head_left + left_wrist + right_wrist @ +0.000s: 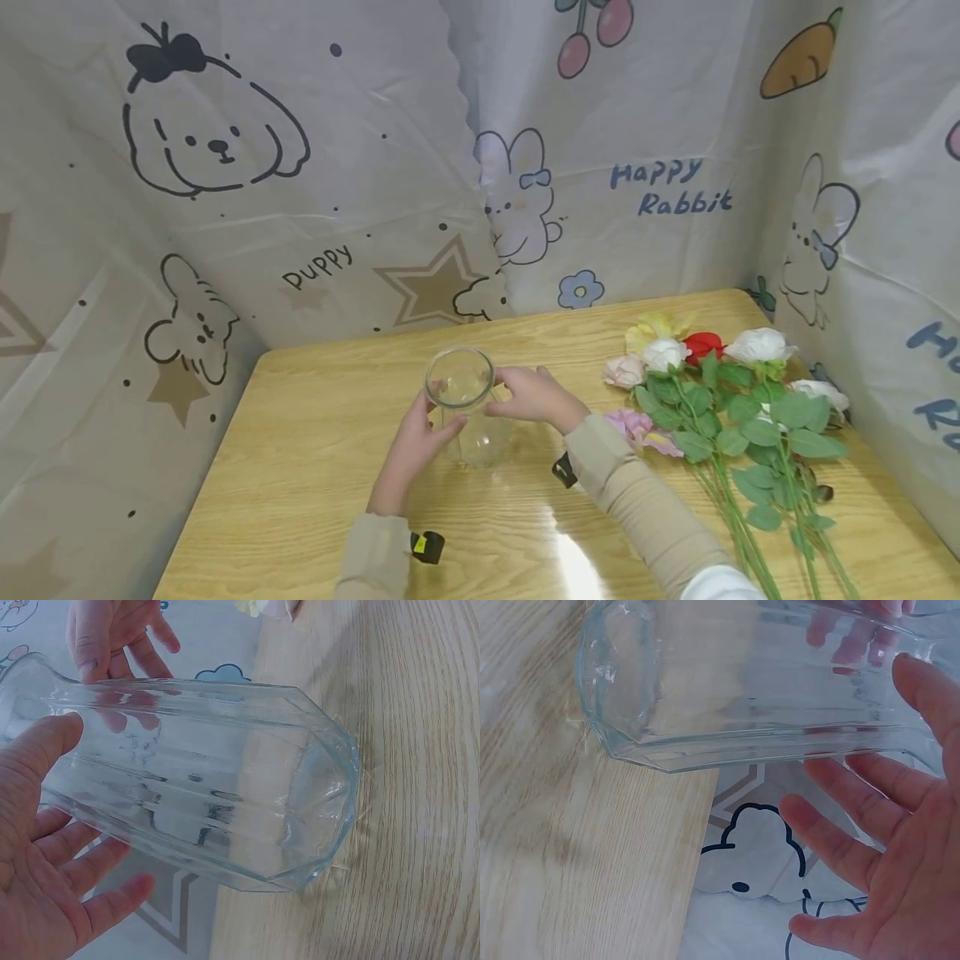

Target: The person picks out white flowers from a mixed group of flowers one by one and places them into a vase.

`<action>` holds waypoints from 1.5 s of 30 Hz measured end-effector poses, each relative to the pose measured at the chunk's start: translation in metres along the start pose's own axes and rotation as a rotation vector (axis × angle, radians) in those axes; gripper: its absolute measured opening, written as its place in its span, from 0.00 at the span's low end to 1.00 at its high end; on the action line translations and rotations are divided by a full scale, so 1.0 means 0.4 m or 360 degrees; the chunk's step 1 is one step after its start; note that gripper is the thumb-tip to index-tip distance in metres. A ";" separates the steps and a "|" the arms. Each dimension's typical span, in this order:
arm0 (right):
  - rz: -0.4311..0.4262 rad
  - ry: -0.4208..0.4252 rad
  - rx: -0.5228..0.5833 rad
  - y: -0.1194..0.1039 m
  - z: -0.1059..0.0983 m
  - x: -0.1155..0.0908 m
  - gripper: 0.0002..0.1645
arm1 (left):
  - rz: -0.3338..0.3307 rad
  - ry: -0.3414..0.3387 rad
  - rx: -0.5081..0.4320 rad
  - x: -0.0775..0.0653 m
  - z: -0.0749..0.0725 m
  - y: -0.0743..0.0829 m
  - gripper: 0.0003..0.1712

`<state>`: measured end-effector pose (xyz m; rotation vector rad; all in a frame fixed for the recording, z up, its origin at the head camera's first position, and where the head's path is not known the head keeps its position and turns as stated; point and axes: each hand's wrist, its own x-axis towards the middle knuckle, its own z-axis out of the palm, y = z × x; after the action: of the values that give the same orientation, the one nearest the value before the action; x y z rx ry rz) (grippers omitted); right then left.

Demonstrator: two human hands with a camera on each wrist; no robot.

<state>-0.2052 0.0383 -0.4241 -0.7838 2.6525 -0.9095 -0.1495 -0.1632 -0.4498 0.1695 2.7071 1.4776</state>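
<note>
A clear glass vase (483,437) with faceted sides and a round mouth stands upright on the wooden table, its base on the tabletop in the left wrist view. My left hand (420,446) holds it from the left near the neck, thumb in front and fingers behind the glass. On the opposite side, my right hand (536,396) holds the upper part between its thumb and fingers. Some of its fingers spread away from the glass in the right wrist view. Through the vase (217,780), fingertips of the right hand show. Nothing is visible inside the vase.
Several artificial flowers with long green stems (731,500) lie on the right of the table (300,467), among them a red rose (703,346) and a pink bloom (630,425). Printed cloth (390,125) hangs along the back and both sides.
</note>
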 end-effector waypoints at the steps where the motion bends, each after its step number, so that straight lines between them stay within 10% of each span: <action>1: 0.0001 0.0000 -0.0005 0.001 0.000 -0.001 0.29 | -0.0005 -0.0004 -0.0001 0.000 0.001 0.001 0.42; 18: 0.0113 0.0034 -0.0061 0.056 -0.024 -0.051 0.36 | 0.0011 -0.0006 0.0079 0.001 -0.002 0.001 0.43; 45: 0.0473 0.0184 0.0048 0.317 -0.121 -0.251 0.33 | 0.0028 -0.0030 0.0108 0.000 -0.004 0.006 0.43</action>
<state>-0.1923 0.2026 -0.4610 -0.3244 2.7457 -0.9351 -0.1494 -0.1635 -0.4469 0.2092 2.7491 1.3824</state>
